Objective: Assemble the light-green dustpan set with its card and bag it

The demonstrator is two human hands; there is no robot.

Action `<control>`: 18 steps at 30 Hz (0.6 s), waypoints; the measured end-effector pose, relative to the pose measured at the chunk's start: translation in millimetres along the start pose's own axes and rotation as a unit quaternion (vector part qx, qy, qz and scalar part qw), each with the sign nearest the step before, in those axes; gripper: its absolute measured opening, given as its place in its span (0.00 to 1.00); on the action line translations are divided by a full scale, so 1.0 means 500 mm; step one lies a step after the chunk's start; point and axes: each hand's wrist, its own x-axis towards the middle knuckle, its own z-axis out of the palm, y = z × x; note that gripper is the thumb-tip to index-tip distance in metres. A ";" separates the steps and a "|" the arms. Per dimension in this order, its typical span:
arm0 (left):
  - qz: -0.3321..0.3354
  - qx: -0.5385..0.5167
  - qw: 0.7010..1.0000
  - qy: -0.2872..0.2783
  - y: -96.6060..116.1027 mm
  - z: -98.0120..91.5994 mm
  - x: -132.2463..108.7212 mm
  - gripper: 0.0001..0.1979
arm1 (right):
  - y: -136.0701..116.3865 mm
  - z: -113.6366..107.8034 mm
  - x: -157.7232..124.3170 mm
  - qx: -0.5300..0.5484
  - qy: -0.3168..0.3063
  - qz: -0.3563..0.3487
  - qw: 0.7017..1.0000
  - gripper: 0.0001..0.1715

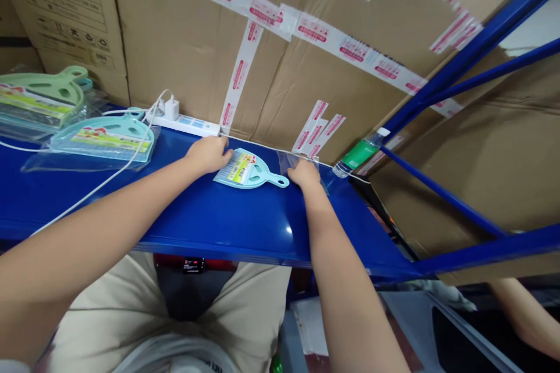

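Head view: left hand [210,154] gripping mini dustpan [250,170], right hand [305,175] pinching clear bag [292,158] beside handle; seemingly bagging, bag mouth needing opening.

On my feed, a glossy blue metal shelf [227,221] runs across the fg, w/ a white glare on its front edge. Behind it big cardboard boxes [184,41] fill the bg, sealed w/ white-and-red printed tape [350,46]. Blue steel rack beams [476,49] cross diagonally at right. White wall [538,23] shows top right. 1 white power strip [188,123] lies against the boxes.
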 end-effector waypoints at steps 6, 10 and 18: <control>-0.034 0.028 0.998 -0.034 -0.007 -0.006 0.000 0.20 | -0.002 -0.027 -0.027 -0.040 -0.032 -0.042 0.998 0.19; -0.032 0.026 0.998 -0.040 -0.007 -0.001 0.002 0.19 | -0.009 -0.051 -0.049 -0.064 -0.059 -0.035 0.996 0.19; -0.028 0.021 0.998 -0.046 -0.004 -0.001 -0.001 0.22 | -0.036 -0.048 -0.129 -0.098 0.003 -0.014 0.995 0.19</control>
